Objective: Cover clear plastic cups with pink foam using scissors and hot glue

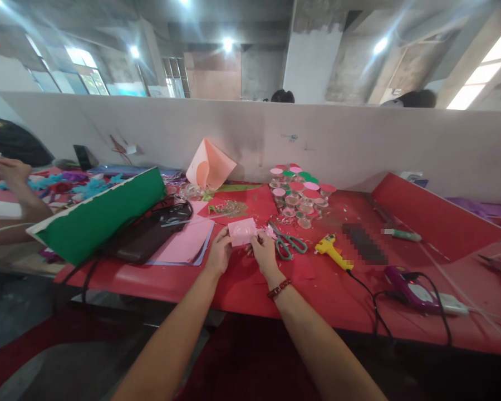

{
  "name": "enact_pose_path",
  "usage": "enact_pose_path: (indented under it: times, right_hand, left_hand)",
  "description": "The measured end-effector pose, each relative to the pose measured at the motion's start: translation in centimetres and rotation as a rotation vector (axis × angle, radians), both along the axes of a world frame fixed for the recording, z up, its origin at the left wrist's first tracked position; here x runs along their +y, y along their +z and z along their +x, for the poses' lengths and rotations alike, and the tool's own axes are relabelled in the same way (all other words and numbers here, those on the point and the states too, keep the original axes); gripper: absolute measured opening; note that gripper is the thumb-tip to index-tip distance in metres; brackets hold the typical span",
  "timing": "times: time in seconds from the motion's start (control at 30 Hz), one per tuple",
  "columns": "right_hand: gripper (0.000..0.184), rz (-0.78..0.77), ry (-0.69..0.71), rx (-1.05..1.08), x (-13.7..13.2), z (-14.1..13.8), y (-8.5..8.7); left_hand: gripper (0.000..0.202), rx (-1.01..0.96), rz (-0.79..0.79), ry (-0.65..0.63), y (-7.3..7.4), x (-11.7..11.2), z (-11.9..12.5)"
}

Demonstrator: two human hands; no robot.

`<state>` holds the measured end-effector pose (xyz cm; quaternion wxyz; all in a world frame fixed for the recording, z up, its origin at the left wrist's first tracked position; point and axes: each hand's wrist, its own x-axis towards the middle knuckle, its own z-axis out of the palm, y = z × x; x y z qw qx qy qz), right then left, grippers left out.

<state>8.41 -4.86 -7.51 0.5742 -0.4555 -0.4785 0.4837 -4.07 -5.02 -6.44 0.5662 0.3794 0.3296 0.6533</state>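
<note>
Between my two hands is a small pink sheet (242,230) of paper or foam with a shiny, clear patch at its middle. My left hand (220,250) pinches its left edge, and my right hand (264,250), below a beaded bracelet, grips its lower right corner. Scissors (290,243) with grey-green handles lie just right of my right hand, beside pink scraps. Behind the sheet, a pile of small tan bits (232,208) rests on red sheets. Further back stand several clear small cups (304,203) topped with pink, red and green discs.
A yellow glue gun (334,252) and a purple power strip (413,289) with cords lie to the right. Pink sheets (183,239) and a dark bag (144,236) are left. Green (108,214) and red (434,217) boards stand at either side. Another person's arm (19,195) shows far left.
</note>
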Motion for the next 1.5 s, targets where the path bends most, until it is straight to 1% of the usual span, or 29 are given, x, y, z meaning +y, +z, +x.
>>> enact_pose_path:
  times: [0.1,0.13,0.2,0.23,0.3,0.4,0.47,0.57,0.73,0.83,1.2,1.5]
  right_hand:
    - [0.019,0.004,0.015,-0.008,-0.1,-0.1,0.1]
    - [0.02,0.006,0.028,-0.009,-0.1,-0.1,0.1]
    - [0.02,0.007,0.053,-0.012,-0.2,-0.3,0.2]
    - [0.021,0.006,0.065,-0.012,-0.2,-0.4,0.2]
    - [0.021,0.002,0.09,-0.015,-0.3,-0.5,0.2]
    - [0.02,-0.004,0.13,-0.022,-0.3,-0.7,0.1]
    - [0.018,-0.007,0.144,-0.027,-0.4,-0.7,0.1]
    - [0.015,-0.009,0.147,-0.027,-0.4,-0.8,0.1]
    - [0.016,-0.001,0.148,-0.017,-0.6,-0.7,0.2]
    - [0.017,-0.003,0.14,-0.009,-0.7,-0.7,0.2]
    - [0.015,-0.02,0.138,-0.004,-0.8,-0.7,0.4]
    - [0.019,0.01,0.115,-0.048,-0.9,-0.8,0.2]
  left_hand:
    - [0.056,-0.131,-0.022,-0.114,0.9,-0.6,0.1]
    - [0.061,-0.161,-0.029,-0.132,1.1,-0.8,0.0]
    - [0.069,-0.177,-0.041,-0.119,1.3,-0.9,0.0]
    - [0.07,-0.178,-0.046,-0.106,1.4,-0.9,0.0]
    - [0.063,-0.178,-0.06,-0.102,1.4,-0.8,-0.1]
    - [0.038,-0.177,-0.1,-0.142,1.3,-0.6,-0.2]
    - [0.025,-0.173,-0.128,-0.151,1.2,-0.5,-0.3]
    - [0.017,-0.179,-0.148,-0.13,1.1,-0.4,-0.3]
    - [0.013,-0.225,-0.174,-0.045,1.0,0.1,-0.5]
    - [0.012,-0.243,-0.189,-0.017,0.9,0.3,-0.7]
    - [0.019,-0.271,-0.209,0.009,0.6,0.4,-0.8]
    - [0.013,-0.308,-0.263,0.02,0.6,0.5,-0.8]
